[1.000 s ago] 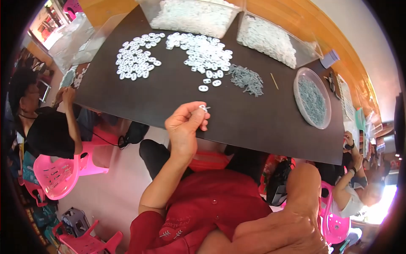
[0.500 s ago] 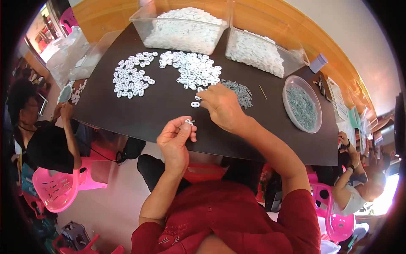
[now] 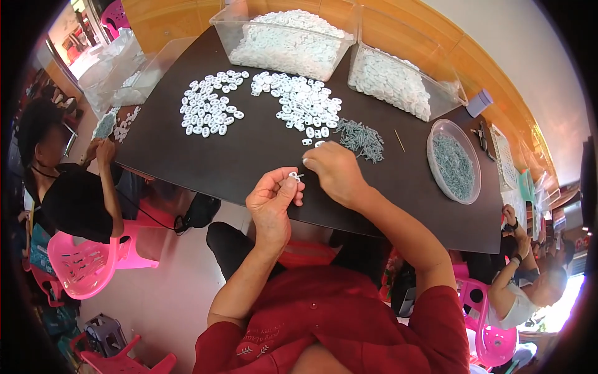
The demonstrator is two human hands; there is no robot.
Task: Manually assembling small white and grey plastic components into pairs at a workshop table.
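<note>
Above the front edge of the table, my left hand [image 3: 271, 206] pinches a small white plastic piece [image 3: 294, 177] between thumb and fingertips, and a thin grey pin sticks out of it. Just to the right, my right hand [image 3: 339, 173] is closed with fingertips together. A bit of white shows at its fingertips, a white oval piece [image 3: 305, 161] mostly hidden by the fingers. Beyond it lies a heap of white two-hole oval pieces [image 3: 308, 103], some strayed toward me. Beside that heap is a pile of grey pins [image 3: 362, 141].
Another spread of white ovals [image 3: 208, 106] lies at left. Clear bins [image 3: 283, 31] [image 3: 405, 78] full of white pieces stand at the back. A round tub [image 3: 458, 165] of grey pins and a thin stick [image 3: 399, 140] are at right. People sit at both sides.
The white oval that lay alone under my right hand is off the table, now at my right fingertips. My right hand has drawn nearer to my left. The whole view has shifted slightly.
</note>
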